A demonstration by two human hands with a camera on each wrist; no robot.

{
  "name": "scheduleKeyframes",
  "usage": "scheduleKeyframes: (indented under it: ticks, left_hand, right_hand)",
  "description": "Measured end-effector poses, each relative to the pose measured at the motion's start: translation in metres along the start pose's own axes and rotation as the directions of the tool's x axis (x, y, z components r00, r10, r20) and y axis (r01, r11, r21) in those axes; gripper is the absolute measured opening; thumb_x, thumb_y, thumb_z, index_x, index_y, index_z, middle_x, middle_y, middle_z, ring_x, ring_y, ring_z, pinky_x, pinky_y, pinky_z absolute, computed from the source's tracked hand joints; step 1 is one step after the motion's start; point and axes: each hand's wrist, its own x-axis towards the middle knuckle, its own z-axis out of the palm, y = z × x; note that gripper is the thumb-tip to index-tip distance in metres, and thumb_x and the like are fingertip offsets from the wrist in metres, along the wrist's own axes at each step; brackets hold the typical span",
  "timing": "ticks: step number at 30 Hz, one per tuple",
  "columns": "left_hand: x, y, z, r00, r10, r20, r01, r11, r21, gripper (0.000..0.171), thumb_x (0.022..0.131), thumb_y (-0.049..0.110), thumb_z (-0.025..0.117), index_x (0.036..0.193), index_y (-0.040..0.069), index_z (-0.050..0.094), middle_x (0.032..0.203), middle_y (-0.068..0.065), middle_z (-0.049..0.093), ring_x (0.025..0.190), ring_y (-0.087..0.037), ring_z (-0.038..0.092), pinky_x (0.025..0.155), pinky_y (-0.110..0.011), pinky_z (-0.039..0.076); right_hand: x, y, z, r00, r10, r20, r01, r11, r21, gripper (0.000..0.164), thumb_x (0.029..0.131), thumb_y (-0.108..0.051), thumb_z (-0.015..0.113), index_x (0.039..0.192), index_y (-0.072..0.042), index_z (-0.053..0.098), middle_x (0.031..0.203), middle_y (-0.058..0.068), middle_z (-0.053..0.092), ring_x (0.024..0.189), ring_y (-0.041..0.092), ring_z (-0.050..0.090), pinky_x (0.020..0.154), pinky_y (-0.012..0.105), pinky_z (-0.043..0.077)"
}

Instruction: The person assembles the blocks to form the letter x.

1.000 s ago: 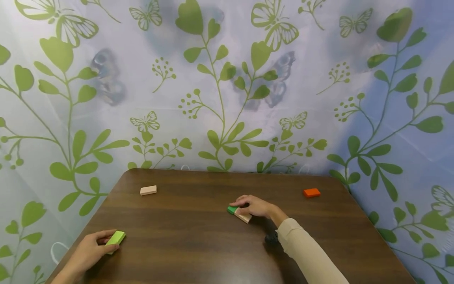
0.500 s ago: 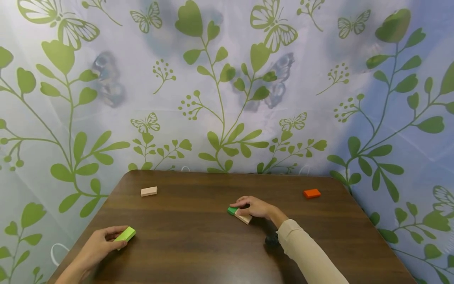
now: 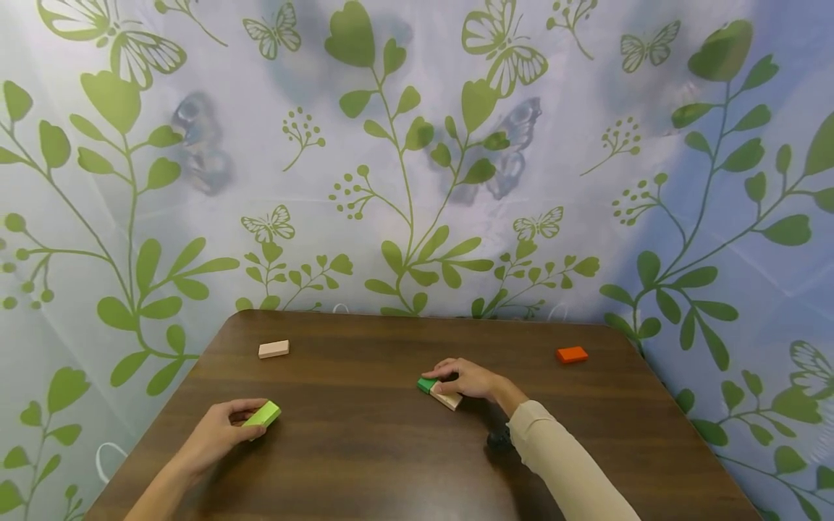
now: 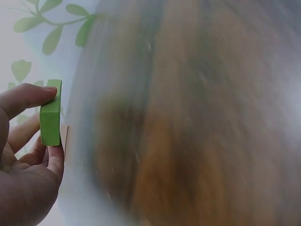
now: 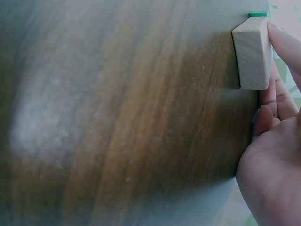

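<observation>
My left hand (image 3: 218, 435) pinches a lime green block (image 3: 263, 414) between thumb and fingers, over the left part of the table. In the left wrist view the lime green block (image 4: 50, 123) stands on edge between the fingertips. Right of the table's middle, my right hand (image 3: 474, 379) holds a plain wooden block (image 3: 451, 400) by its sides. A dark green block (image 3: 426, 385) lies end to end with it. The right wrist view shows the near end of the plain wooden block (image 5: 252, 59), with a sliver of the dark green block (image 5: 257, 14) beyond.
Another plain wooden block (image 3: 274, 349) lies at the back left of the brown table (image 3: 352, 463). An orange-red block (image 3: 572, 354) lies at the back right. Behind the table hangs a leaf-and-butterfly patterned curtain (image 3: 300, 239). A small black object (image 3: 499, 438) shows beside the right sleeve.
My left hand has carried the lime green block right and farther from me, towards the middle. The right hand and the two blocks at it have stayed in place.
</observation>
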Motion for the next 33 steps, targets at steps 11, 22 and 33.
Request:
scheduleKeyframes:
  ticks: [11,22,33]
  left_hand:
    - [0.021,0.024,0.025,0.998,0.050,0.040,-0.051,0.998,0.024,0.054,0.089,0.008,0.081,0.135,-0.010,0.060,0.115,-0.016,0.065,0.102,-0.028,0.061,0.075,-0.033,0.054]
    - [0.049,0.042,0.062,0.979,0.174,0.107,-0.183,0.980,0.076,0.049,0.087,0.008,0.082,0.129,-0.009,0.065,0.117,-0.014,0.065,0.099,-0.027,0.060,0.078,-0.031,0.052]
    - [0.077,0.060,0.113,0.952,0.270,0.142,-0.283,0.955,0.086,0.044,0.084,0.004,0.084,0.125,-0.007,0.070,0.113,-0.012,0.065,0.098,-0.026,0.061,0.081,-0.034,0.050]
  right_hand:
    - [0.001,0.001,-0.002,1.000,-0.013,-0.009,0.013,1.000,-0.026,0.038,0.100,-0.026,0.072,0.138,-0.021,0.070,0.141,0.006,0.055,0.131,0.030,0.047,0.106,0.053,0.039]
    - [0.000,0.004,0.002,1.000,-0.018,-0.007,0.018,0.999,-0.034,0.037,0.101,-0.025,0.071,0.138,-0.021,0.070,0.140,0.005,0.056,0.129,0.029,0.048,0.103,0.050,0.042]
    - [0.000,0.004,0.002,1.000,-0.007,-0.005,0.007,0.999,-0.038,0.038,0.101,-0.026,0.071,0.138,-0.019,0.069,0.141,0.006,0.055,0.132,0.031,0.047,0.106,0.053,0.039]
